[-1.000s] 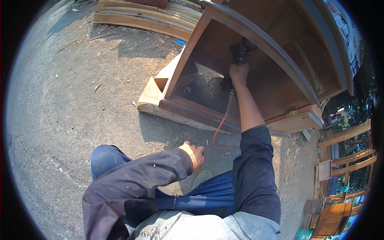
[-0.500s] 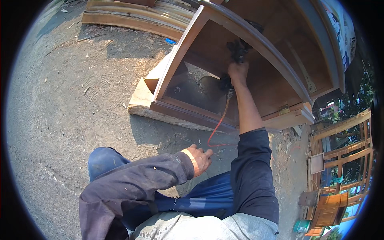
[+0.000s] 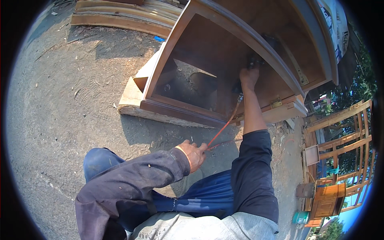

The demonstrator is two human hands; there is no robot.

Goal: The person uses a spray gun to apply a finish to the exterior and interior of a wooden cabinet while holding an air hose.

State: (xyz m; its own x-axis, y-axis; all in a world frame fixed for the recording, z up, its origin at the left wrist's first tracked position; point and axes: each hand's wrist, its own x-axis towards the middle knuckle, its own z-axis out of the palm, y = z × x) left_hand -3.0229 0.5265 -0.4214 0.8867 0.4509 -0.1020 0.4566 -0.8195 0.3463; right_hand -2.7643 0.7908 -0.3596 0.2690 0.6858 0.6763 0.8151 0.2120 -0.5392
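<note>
My right hand [image 3: 249,78] reaches inside a brown wooden cabinet [image 3: 182,110] and is closed round the handle of a dark spray gun [image 3: 256,60]. Shadow inside hides part of the gun. From its fitting a thin orange-red air hose [image 3: 224,127] runs down out of the opening toward me. My left hand [image 3: 195,155] is low in front of my lap, fingers curled, with the hose at its fingertips where the line bends back to the right. The fingers seem to pinch the hose.
The cabinet rests tilted on a wooden block [image 3: 130,108] on bare ground. Stacked planks [image 3: 124,18] lie at the far left. On the right stand a wooden frame [image 3: 340,148], a small cabinet [image 3: 326,202] and a green tin [image 3: 300,217]. A brass hinge [image 3: 277,104] sticks out at the cabinet's edge.
My right hand has moved right and slightly nearer inside the cabinet with the spray gun. The hose has straightened toward my left hand, which has barely moved. The whole view has shifted slightly.
</note>
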